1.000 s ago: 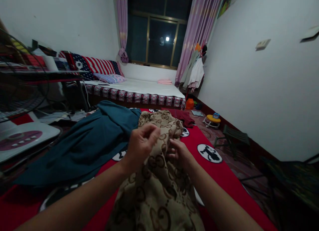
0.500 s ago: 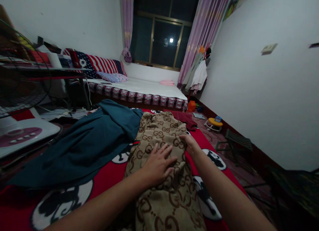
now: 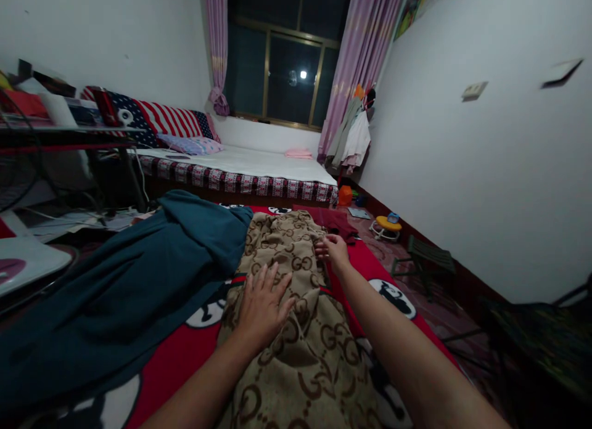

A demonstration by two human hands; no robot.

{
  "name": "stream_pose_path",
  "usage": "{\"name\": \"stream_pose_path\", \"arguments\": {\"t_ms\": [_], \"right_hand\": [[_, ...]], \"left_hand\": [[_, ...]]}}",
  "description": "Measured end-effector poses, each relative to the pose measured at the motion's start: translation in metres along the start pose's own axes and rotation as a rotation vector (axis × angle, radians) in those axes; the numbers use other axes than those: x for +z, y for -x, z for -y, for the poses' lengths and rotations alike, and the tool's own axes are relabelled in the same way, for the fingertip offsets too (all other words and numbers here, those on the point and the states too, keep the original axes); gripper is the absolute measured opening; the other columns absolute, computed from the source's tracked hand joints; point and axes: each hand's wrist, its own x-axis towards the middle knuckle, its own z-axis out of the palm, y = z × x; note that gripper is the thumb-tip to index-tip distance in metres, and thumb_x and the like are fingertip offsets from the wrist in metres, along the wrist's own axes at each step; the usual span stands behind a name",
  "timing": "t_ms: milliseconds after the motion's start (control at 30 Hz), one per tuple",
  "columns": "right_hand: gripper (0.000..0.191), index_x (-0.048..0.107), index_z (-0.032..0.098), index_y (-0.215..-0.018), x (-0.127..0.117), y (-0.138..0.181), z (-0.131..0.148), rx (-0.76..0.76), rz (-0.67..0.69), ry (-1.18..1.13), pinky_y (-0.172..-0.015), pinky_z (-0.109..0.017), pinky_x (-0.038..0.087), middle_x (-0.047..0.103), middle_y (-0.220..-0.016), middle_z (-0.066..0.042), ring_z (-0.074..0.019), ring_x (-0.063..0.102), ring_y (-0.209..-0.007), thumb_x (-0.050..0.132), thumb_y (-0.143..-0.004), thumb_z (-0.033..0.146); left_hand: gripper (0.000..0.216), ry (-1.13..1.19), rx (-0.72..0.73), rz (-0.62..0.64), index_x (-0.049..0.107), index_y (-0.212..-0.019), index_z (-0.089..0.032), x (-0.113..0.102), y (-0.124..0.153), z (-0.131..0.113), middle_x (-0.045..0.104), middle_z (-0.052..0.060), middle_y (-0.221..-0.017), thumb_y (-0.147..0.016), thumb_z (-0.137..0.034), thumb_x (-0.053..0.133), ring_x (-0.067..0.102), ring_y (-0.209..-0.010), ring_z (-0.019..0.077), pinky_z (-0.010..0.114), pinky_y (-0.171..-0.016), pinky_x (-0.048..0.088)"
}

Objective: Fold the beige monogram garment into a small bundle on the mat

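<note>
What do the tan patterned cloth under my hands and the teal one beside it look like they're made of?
Tan patterned cloth: looks like soft, matte woven or brushed fabric; it lies in loose folds under the left hand. Teal cloth: seemingly a heavier plain textile with no sheen, draping in broad creases. The exact fibre cannot be told.
</note>
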Motion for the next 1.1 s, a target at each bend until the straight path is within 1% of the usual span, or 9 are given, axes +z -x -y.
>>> {"name": "stream_pose_path", "arguments": {"t_ms": [100,167,267,400,667,767,833,967,1100], "right_hand": [[0.062,0.037,0.02,-0.132,-0.003,-0.017,0.011,-0.053,-0.024,0.085,-0.043,-0.019,0.045,0.06,-0.062,0.006,-0.0105,0.055,-0.046,0.06,-0.074,0.024],[0.064,0.045,0.02,-0.129,-0.001,-0.027,0.016,-0.084,0.005,0.161,-0.044,-0.021,0.045,0.059,-0.06,0.006,-0.0101,0.052,-0.043,0.066,-0.068,0.022],[0.041,0.065,0.015,-0.096,0.001,-0.043,0.019,-0.125,0.033,0.29,-0.051,-0.024,0.046,0.057,-0.054,0.005,-0.0113,0.052,-0.046,0.072,-0.056,0.013],[0.007,0.06,0.016,-0.063,0.002,-0.062,0.014,-0.222,-0.05,0.413,-0.068,-0.027,0.047,0.058,-0.055,0.001,-0.0178,0.059,-0.068,0.064,-0.06,0.012],[0.018,0.065,0.016,-0.086,0.013,-0.052,0.005,-0.288,0.103,0.556,-0.071,-0.03,0.051,0.068,-0.072,-0.002,-0.0183,0.064,-0.073,0.063,-0.069,0.023],[0.025,0.065,0.013,-0.097,0.009,-0.034,0.024,-0.314,0.028,0.64,-0.081,-0.037,0.049,0.07,-0.089,-0.011,-0.0247,0.065,-0.089,0.061,-0.076,0.026],[0.035,0.061,0.015,-0.113,0.009,-0.015,0.027,-0.466,-0.025,0.723,-0.094,-0.041,0.043,0.066,-0.111,-0.015,-0.0273,0.059,-0.108,0.054,-0.084,0.033],[0.05,0.041,0.022,-0.14,0.017,0.025,-0.005,-0.794,0.286,1.029,-0.108,-0.045,0.031,0.044,-0.144,-0.01,-0.0245,0.038,-0.134,0.035,-0.095,0.042],[0.055,0.024,0.025,-0.149,0.025,0.04,-0.036,-0.608,0.48,1.307,-0.112,-0.054,0.021,0.022,-0.156,-0.004,-0.0239,0.019,-0.143,0.026,-0.098,0.046]], "left_hand": [[0.048,0.013,0.021,0.002,0.046,-0.137,-0.04,0.0,0.0,0.002,0.031,0.009,-0.153,-0.089,-0.041,0.05,0.026,-0.14,0.0356,0.06,-0.109,0.019],[0.049,0.024,0.049,0.01,0.045,-0.136,-0.045,-0.001,0.0,0.002,0.029,0.008,-0.154,-0.088,-0.039,0.054,0.024,-0.14,0.0368,0.062,-0.108,0.02],[0.05,0.033,0.083,0.031,0.045,-0.133,-0.05,-0.003,0.002,0.002,0.026,0.005,-0.155,-0.087,-0.034,0.057,0.021,-0.141,0.037,0.064,-0.107,0.018],[0.052,0.051,0.124,0.06,0.044,-0.133,-0.05,-0.005,0.001,0.002,0.021,0.002,-0.157,-0.086,-0.035,0.059,0.015,-0.143,0.0359,0.064,-0.108,0.015],[0.068,0.096,0.027,0.091,0.036,-0.142,-0.043,-0.001,-0.009,0.015,0.02,0.004,-0.157,-0.079,-0.061,0.056,0.015,-0.143,0.0359,0.057,-0.112,0.017],[0.069,0.098,0.003,0.102,0.036,-0.142,-0.041,-0.002,-0.008,0.014,0.022,0.004,-0.157,-0.08,-0.062,0.055,0.016,-0.143,0.0354,0.056,-0.113,0.017],[0.069,0.096,-0.006,0.108,0.037,-0.142,-0.04,-0.002,-0.008,0.012,0.022,0.004,-0.157,-0.079,-0.061,0.057,0.017,-0.143,0.0352,0.055,-0.113,0.016],[0.069,0.097,-0.008,0.125,0.038,-0.142,-0.038,-0.003,-0.01,0.014,0.022,0.004,-0.157,-0.08,-0.06,0.056,0.017,-0.143,0.0342,0.053,-0.113,0.017],[0.067,0.135,0.002,0.174,0.038,-0.143,-0.034,-0.002,-0.013,0.021,0.022,0.005,-0.157,-0.083,-0.064,0.048,0.017,-0.143,0.0339,0.053,-0.113,0.018]]}}
